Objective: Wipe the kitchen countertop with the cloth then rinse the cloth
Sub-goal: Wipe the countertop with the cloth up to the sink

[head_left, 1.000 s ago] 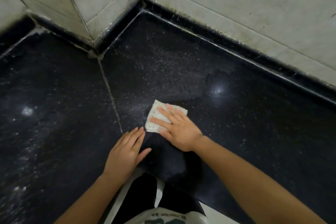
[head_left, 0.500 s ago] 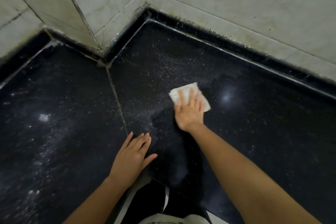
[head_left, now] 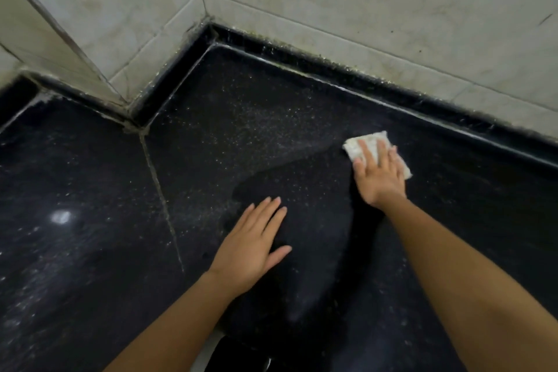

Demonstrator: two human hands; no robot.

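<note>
A small folded pale cloth point(head_left: 357, 143) lies flat on the black speckled countertop point(head_left: 241, 136), close to the raised back edge on the right. My right hand point(head_left: 379, 174) presses down on it with fingers spread, covering its near half. My left hand point(head_left: 252, 246) rests flat on the counter nearer to me, fingers together, holding nothing. A darker wiped streak runs from near my left hand up to the cloth. Pale dusty specks cover the counter left of and behind that streak.
Pale tiled walls point(head_left: 362, 3) meet in a corner behind the counter, with a black raised lip point(head_left: 332, 69) along their foot. A grout seam point(head_left: 160, 190) splits the counter into two slabs. A wall corner point(head_left: 60, 48) juts out at the left.
My right hand has slid the cloth away from me and to the right, toward the back edge, leaving a darker wiped path. My left hand now lies farther onto the counter.
</note>
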